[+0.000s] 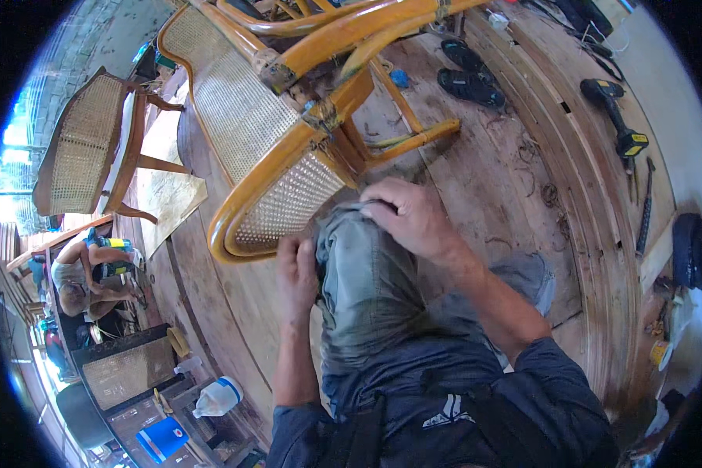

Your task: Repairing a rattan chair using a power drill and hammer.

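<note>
My bent knee in a grey-green trouser leg (359, 265) is in the middle. My right hand (409, 217) lies over the top of the knee, its fingers curled down and gripping the cloth. At the knee's left side my left hand (295, 273) is closed, its thumb against the cloth; its fingertips are partly hidden. Just beyond both hands a cane-seated wooden chair (246, 226) lies tipped over, its honey-coloured frame curving close to my left hand. Dark wrapping shows at its frame joint (320, 117).
Another cane-backed chair (82, 148) stands at far left, near a crouching person (86, 273). Long wooden strips (558, 101) run along the right, beside a cordless drill (620, 117). Dark shoes (472, 78) lie beyond. A plastic bottle (218, 396) and blue box (162, 439) are at lower left.
</note>
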A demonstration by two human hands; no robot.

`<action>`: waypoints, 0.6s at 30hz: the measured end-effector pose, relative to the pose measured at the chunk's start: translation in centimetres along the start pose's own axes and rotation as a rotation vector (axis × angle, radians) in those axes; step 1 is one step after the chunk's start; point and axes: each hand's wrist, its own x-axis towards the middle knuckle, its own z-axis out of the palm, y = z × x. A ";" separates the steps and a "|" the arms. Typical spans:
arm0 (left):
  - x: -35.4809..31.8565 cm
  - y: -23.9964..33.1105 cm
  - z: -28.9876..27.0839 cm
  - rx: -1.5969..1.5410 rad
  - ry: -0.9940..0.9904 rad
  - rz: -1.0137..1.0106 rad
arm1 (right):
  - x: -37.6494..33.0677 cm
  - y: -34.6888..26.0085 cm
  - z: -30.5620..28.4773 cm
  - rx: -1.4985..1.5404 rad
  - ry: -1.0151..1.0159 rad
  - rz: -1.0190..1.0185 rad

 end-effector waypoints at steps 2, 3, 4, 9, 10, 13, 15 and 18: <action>-2.1 0.9 -2.0 -0.085 -0.151 -0.019 | -1.7 -1.4 0.5 0.053 -0.035 -0.092; -2.5 1.5 -2.4 -0.129 -0.285 -0.105 | -2.7 -2.0 0.9 0.041 -0.167 -0.211; -2.5 2.0 -2.7 -0.170 -0.292 -0.024 | -3.7 -2.5 1.5 0.031 -0.294 -0.334; -1.1 1.8 -2.4 0.333 -0.351 0.474 | -7.8 -1.9 2.9 -0.258 -0.316 -0.432; -1.6 1.3 -2.5 0.455 -0.327 0.556 | -8.2 -1.1 2.6 -0.283 -0.284 -0.461; -4.9 0.1 -3.2 0.439 -0.380 0.419 | -9.4 2.2 0.8 -0.375 -0.209 -0.453; -7.2 -0.5 -3.9 0.423 -0.456 0.380 | -10.6 4.0 1.3 -0.332 -0.256 -0.438; -8.7 -0.6 -5.1 0.463 -0.553 0.287 | -13.3 5.8 3.0 -0.116 -0.580 -0.074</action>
